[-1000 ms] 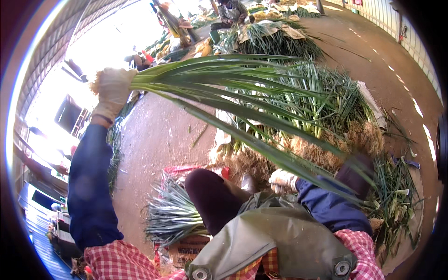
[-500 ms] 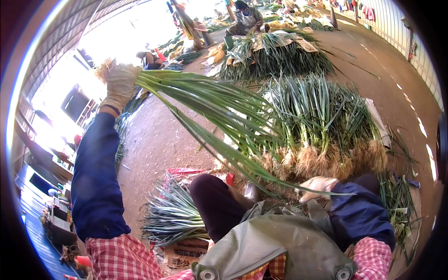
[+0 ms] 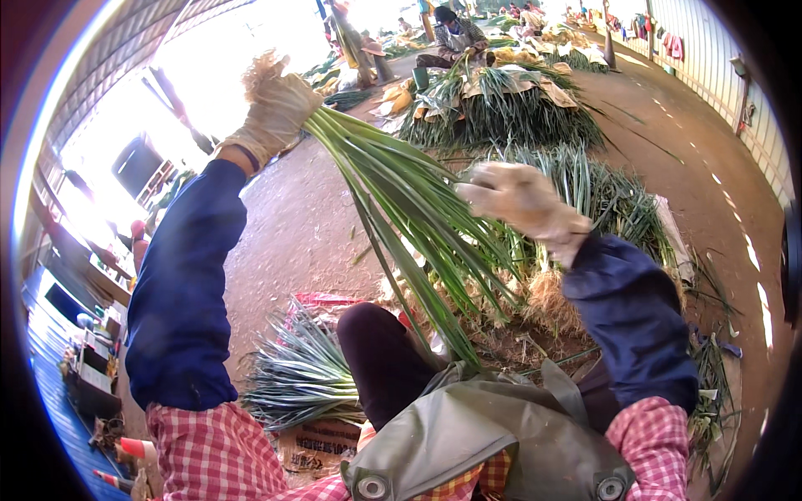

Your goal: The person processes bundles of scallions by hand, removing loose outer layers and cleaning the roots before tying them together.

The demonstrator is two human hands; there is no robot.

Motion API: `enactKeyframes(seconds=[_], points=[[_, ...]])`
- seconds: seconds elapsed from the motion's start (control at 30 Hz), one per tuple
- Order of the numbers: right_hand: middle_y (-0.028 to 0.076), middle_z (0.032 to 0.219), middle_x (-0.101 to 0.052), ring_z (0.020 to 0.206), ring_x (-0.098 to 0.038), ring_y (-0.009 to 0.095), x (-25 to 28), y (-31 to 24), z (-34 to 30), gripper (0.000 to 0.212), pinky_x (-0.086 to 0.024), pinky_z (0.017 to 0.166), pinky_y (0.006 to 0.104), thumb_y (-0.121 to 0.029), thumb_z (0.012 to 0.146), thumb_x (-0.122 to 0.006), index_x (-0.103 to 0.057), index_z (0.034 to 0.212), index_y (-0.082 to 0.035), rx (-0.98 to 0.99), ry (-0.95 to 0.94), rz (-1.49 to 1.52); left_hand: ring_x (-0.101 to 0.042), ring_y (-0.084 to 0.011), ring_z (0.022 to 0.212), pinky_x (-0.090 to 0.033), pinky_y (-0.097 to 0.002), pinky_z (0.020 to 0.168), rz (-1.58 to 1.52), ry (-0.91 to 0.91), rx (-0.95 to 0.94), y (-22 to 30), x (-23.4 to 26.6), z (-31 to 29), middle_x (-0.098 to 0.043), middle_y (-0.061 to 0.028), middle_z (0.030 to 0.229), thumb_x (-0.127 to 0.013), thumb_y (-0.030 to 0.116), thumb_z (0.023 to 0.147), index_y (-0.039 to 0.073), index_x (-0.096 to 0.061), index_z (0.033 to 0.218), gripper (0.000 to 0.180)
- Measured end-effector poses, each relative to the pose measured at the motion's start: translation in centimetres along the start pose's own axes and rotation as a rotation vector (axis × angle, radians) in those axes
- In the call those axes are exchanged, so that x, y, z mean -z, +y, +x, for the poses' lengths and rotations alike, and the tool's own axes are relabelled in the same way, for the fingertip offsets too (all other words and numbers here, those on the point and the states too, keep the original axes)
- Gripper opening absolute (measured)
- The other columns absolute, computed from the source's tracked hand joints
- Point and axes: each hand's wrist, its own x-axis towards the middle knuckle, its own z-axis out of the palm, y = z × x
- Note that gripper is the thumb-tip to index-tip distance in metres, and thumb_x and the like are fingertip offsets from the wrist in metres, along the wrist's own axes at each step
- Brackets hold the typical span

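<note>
My left hand (image 3: pixel 280 113), in a pale work glove, is raised at the upper left and closed round a bunch of green onions (image 3: pixel 393 188). The roots (image 3: pixel 263 73) stick out above the fist, and the long leaves hang down to the right toward my lap. My right hand (image 3: pixel 518 200), also gloved, is up beside the leaves at the right, slightly blurred. Its fingers look stretched toward the bunch, with nothing seen in them. Behind that hand stands a dense row of green onions (image 3: pixel 614 196) with bushy pale roots (image 3: pixel 555 305), partly hidden by my right arm.
More green onions (image 3: pixel 301 376) lie by my left knee on printed sacking (image 3: pixel 322 442). Farther off, a person (image 3: pixel 451 42) sits behind a leafy heap (image 3: pixel 510 108). Loose leaves (image 3: pixel 710 401) lie at the right. A corrugated wall (image 3: pixel 710 67) runs along the right side.
My right hand has risen from near my right knee to beside the leaves. My left hand has moved right and a little up with the bunch, whose leaves now hang more steeply.
</note>
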Motion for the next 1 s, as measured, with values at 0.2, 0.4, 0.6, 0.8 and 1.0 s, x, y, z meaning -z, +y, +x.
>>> enactKeyframes(seconds=[0.2,0.4,0.6,0.8,1.0], points=[[0.004,0.065,-0.06,0.06,-0.058,0.016,-6.3,-3.5,5.1,0.025,-0.05,0.06,0.0318,-0.034,0.087,-0.064,-0.063,0.075,-0.011,0.45,0.251,-0.699,-0.062,-0.0225,0.079,-0.029,-0.0446,0.111,0.124,0.031,-0.037,1.7,1.7,4.2,-0.057,-0.0038,0.069,-0.058,0.013,0.078,0.016,-0.064,0.078,0.007],[0.007,0.076,-0.063,0.068,-0.061,0.016,-9.3,1.3,1.6,0.015,-0.053,0.063,0.0335,-0.022,0.089,-0.057,-0.063,0.085,-0.009,-0.087,-0.55,-0.655,-0.062,-0.0229,0.078,-0.034,-0.0442,0.108,0.096,0.03,-0.046,1.5,0.2,1.6,-0.056,-0.0046,0.067,-0.057,0.011,0.077,0.014,-0.064,0.074,0.008],[0.018,0.111,-0.061,0.097,-0.063,0.021,-2.7,0.0,3.7,0.053,-0.052,0.082,0.0321,-0.032,0.087,-0.062,-0.047,0.125,0.001,0.118,-0.339,0.261,-0.062,-0.0229,0.07,-0.043,-0.0444,0.097,0.111,0.115,-0.098,3.0,1.9,2.2,-0.056,-0.0051,0.063,-0.06,0.008,0.072,0.011,-0.062,0.067,0.006],[0.017,0.12,-0.057,0.109,-0.058,0.025,-6.0,-3.8,11.8,0.083,-0.046,0.092,0.031,-0.031,0.073,-0.079,-0.037,0.137,0.0,0.301,0.021,0.101,-0.055,-0.0164,0.058,-0.047,-0.0334,0.068,0.073,0.205,-0.212,3.8,3.5,4.3,-0.049,-0.0004,0.054,-0.062,0.007,0.073,0.008,-0.059,0.062,0.011],[0.005,0.098,-0.064,0.091,-0.059,0.016,-5.8,-3.4,14.0,0.055,-0.046,0.08,0.0277,-0.021,0.076,-0.077,-0.054,0.123,-0.002,0.098,0.062,0.05,-0.052,-0.0165,0.056,-0.045,-0.0326,0.063,0.118,0.398,-0.284,3.0,5.2,6.1,-0.05,-0.0007,0.055,-0.06,0.008,0.068,0.011,-0.054,0.059,0.011]])
